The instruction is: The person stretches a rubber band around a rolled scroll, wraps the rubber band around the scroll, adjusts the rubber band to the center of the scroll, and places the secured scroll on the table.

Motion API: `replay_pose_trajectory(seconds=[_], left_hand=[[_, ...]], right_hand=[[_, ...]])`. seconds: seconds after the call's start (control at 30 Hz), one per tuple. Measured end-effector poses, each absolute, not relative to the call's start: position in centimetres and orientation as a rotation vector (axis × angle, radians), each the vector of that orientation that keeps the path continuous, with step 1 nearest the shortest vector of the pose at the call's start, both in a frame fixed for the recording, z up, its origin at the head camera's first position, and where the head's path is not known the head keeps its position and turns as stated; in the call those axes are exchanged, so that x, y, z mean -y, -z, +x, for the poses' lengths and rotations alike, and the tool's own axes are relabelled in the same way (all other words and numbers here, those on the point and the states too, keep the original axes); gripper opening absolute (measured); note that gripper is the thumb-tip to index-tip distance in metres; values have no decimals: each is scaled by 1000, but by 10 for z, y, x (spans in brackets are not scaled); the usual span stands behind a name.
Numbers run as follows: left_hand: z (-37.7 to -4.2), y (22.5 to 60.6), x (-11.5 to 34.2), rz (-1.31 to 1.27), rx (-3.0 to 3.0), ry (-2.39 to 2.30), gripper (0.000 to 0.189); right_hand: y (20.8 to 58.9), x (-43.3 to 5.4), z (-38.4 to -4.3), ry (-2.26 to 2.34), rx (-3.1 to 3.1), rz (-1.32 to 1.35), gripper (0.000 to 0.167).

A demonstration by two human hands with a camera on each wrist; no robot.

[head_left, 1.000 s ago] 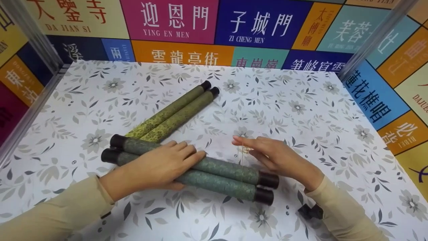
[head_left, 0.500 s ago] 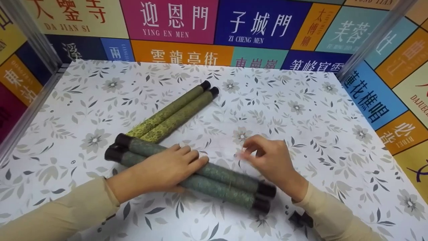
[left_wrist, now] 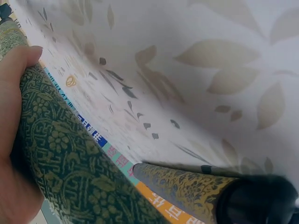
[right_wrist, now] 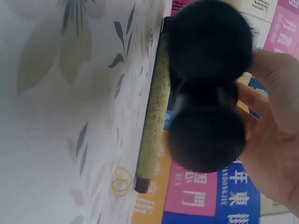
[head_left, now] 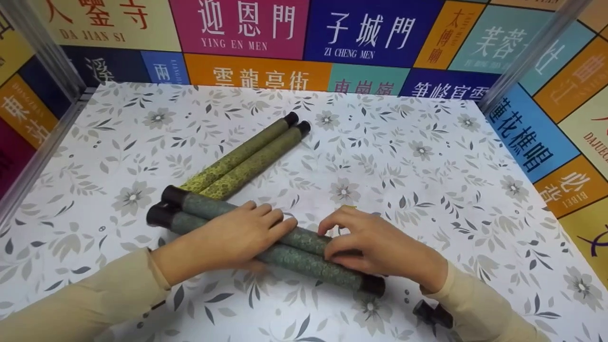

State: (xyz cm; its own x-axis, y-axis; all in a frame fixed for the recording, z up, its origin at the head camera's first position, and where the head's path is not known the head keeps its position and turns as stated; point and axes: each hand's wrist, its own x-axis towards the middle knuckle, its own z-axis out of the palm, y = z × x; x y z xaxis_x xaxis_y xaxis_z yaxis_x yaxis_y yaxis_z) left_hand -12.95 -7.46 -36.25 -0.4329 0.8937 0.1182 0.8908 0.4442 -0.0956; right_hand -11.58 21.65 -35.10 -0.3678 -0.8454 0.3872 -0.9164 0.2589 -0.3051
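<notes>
A green patterned scroll point(head_left: 308, 259), wound on two rollers with dark end caps, lies slantwise near me. My left hand point(head_left: 232, 237) grips it around the middle, fingers over the top; the left wrist view shows the thumb along the green cloth point(left_wrist: 60, 140). At its right end, my right hand point(head_left: 380, 242) curls thumb and fingers over the upper roller and covers that end cap. Whether the fingertips also pinch a thin band there cannot be seen. A looped yellow rubber band point(right_wrist: 121, 182) lies on the table just beyond the right hand, mostly hidden by it in the head view.
A second scroll point(head_left: 247, 159), olive-yellow with black ends, lies diagonally behind; its near end is hidden by the green one. A white flowered cloth point(head_left: 427, 190) covers the table. Colourful lettered panels point(head_left: 256, 28) stand at the back and sides. A small dark device point(head_left: 432, 313) is by the right forearm.
My right hand drew back from a thin band stretched off the scroll, then came down onto the roller's right end. The green scroll shifted slightly while my left hand kept its grip.
</notes>
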Motion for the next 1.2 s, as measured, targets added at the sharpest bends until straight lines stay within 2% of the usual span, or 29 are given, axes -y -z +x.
replay_pose_trajectory(seconds=[0.1, 0.33, 0.43, 0.63, 0.83, 0.9, 1.07, 1.2], left_hand=[[-131, 362, 77, -1569, 2539, -45, 95], [-131, 361, 86, -1524, 2614, 1, 90], [-131, 360, 85, -1517, 2623, 47, 87], [-131, 360, 82, -1506, 2613, 39, 89], [-131, 361, 81, -1486, 2603, 25, 87], [-130, 361, 80, -1484, 2604, 8, 88], [-128, 363, 76, -1499, 2597, -37, 91], [-128, 365, 74, -1483, 2599, -30, 90]], right_hand=[[353, -215, -117, -848, 2326, 1684, 11], [357, -231, -122, -1396, 2311, 1659, 21], [357, -233, -123, -1358, 2282, 1639, 24], [356, -226, -120, -1082, 2198, 1615, 20], [347, -227, -115, -1123, 2485, 1534, 43], [341, -228, -113, -1175, 2678, 1482, 45], [326, -228, -113, -1658, 3079, 1261, 42], [325, -230, -117, -2206, 3000, 1156, 38]])
